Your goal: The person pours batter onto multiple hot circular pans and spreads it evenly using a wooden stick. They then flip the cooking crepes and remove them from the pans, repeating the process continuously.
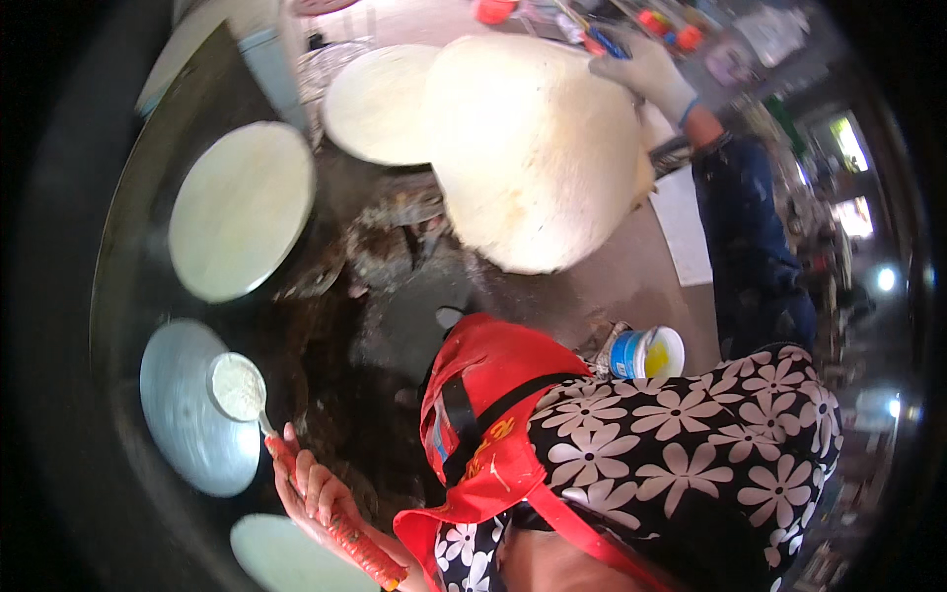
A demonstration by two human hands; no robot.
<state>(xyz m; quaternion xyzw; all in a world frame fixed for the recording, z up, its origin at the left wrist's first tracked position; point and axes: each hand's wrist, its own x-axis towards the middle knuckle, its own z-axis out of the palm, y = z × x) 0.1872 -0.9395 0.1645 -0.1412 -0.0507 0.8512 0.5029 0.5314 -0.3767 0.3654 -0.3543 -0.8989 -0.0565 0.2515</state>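
Observation:
My left hand point(311, 483) grips the orange handle of a ladle point(237, 387) filled with pale batter, held over a shiny round griddle point(173, 405). My right hand point(641, 74), in a pale glove, is closed on a blue-handled tool point(607, 41) at the upper edge of a large, thin crepe point(523, 158), which hangs beside it; whether the fingers also pinch the crepe is unclear. A round pale sheet point(242, 207) lies on another griddle at left, a second point(370, 104) lies behind the raised crepe, and a third point(286, 548) shows at bottom left.
A white bucket point(661, 350) with yellow contents stands beside my apron, near a white board point(681, 227). A dark metal rim point(123, 247) runs along the left. Red containers point(493, 12) sit at the back, and a cluttered room with windows is at the right.

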